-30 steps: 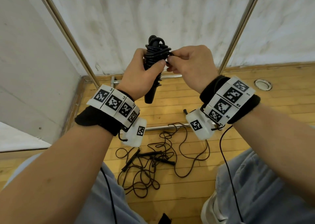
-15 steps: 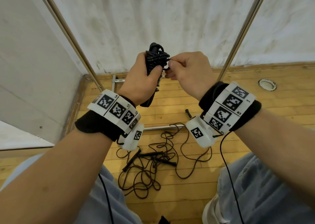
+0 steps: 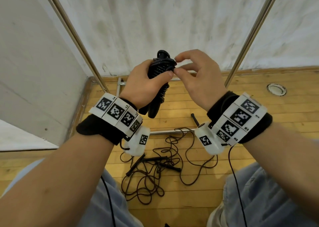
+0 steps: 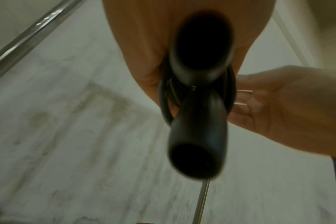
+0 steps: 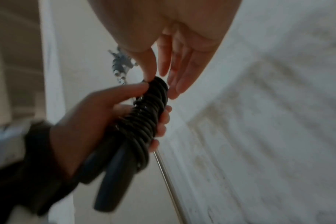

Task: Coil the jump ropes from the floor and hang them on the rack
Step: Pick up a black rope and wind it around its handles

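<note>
My left hand [image 3: 143, 87] is wrapped round the coiled jump rope [image 3: 159, 71], thumb pressed across its windings, both handles pointing down past my wrist. My right hand [image 3: 198, 78] has its fingers [image 5: 179, 84] mostly straight and loose, tips touching the top turns of the coil, thumb at its edge. The bundle sits in open air between the two rack poles [image 3: 248, 37], clear of both. More loose ropes [image 3: 155, 166] lie tangled on the floor [image 3: 259, 149] between my knees.
</note>
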